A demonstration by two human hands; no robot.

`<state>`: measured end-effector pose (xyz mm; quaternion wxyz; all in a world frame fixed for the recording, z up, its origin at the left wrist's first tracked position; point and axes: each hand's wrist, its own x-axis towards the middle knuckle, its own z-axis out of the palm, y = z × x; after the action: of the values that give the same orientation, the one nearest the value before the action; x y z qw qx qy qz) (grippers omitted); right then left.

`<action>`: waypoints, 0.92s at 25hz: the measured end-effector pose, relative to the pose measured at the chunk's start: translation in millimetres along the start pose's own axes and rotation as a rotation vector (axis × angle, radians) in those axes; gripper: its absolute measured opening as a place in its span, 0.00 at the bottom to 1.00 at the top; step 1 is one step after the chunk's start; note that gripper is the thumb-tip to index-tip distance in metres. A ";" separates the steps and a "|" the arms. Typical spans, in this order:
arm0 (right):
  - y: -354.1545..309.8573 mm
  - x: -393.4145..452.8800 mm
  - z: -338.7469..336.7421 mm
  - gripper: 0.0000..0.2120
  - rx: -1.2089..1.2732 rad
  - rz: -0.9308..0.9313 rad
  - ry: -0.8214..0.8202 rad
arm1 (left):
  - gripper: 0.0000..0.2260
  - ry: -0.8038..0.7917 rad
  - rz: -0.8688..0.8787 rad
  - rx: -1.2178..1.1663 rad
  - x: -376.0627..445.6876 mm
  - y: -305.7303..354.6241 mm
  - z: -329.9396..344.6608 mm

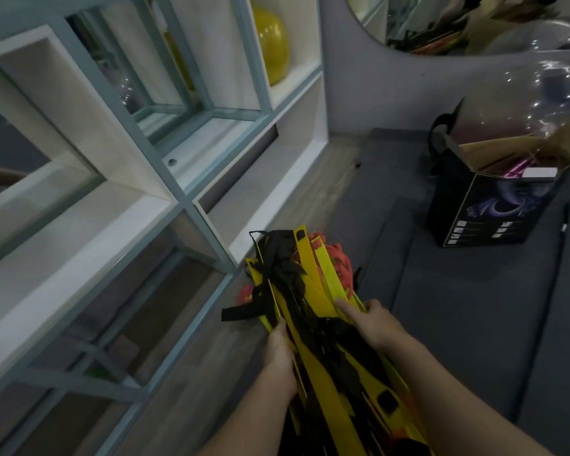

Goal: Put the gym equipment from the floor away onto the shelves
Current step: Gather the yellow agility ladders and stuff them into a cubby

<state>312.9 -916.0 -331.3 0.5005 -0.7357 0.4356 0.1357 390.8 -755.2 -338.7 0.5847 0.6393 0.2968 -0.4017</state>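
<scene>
Yellow agility ladder (313, 311) bundle with black straps, gripped by left hand (278, 353) and right hand (374, 324), beside shelves (165, 179)

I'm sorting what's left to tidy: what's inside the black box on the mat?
Through the open top of the black box show pink tubing and a small white box. Anything deeper is hidden by its walls and flaps.
</scene>
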 end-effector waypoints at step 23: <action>-71.0 -165.4 149.9 0.29 0.829 -0.204 -0.004 | 0.32 -0.080 0.661 0.547 -119.1 34.6 -105.9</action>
<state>307.0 -695.9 -251.5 0.7657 -0.5112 0.3774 -0.0994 378.1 -644.9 -219.3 0.5022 0.8152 -0.0643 -0.2812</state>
